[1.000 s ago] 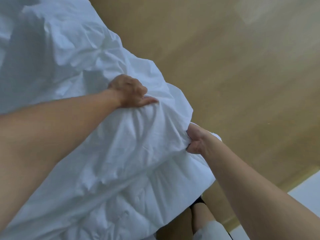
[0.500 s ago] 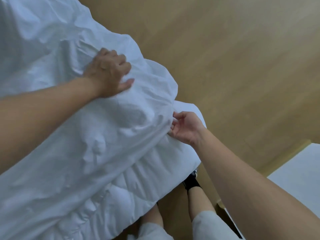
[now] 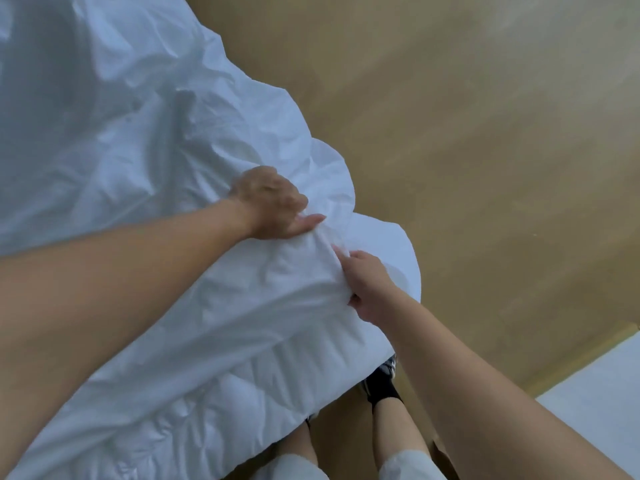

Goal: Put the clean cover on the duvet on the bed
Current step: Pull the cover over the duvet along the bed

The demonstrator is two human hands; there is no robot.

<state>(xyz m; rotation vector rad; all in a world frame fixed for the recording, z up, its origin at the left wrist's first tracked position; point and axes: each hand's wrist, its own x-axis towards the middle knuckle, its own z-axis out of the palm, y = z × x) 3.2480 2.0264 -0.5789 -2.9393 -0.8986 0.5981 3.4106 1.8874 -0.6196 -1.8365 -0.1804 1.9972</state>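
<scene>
The white cover [image 3: 145, 126] lies crumpled over the left of the view, its edge bunched near the middle. The quilted white duvet [image 3: 263, 368] shows below that edge, toward me. My left hand [image 3: 272, 204] grips a bunch of the cover at its edge, fingers curled into the cloth. Just right of it and nearer to me, my right hand [image 3: 369, 284] pinches a fold of the cover's edge where it meets the duvet. The two hands are a short span apart.
A tan wooden floor [image 3: 467, 168] fills the right and top. My legs and a dark shoe [image 3: 379, 381] stand below the hanging duvet. A pale surface [image 3: 599, 386] shows at the bottom right corner.
My left hand has come back toward the cover's edge and gripped it close to the right hand. My right hand has closed its fingers on a fold of the cover.
</scene>
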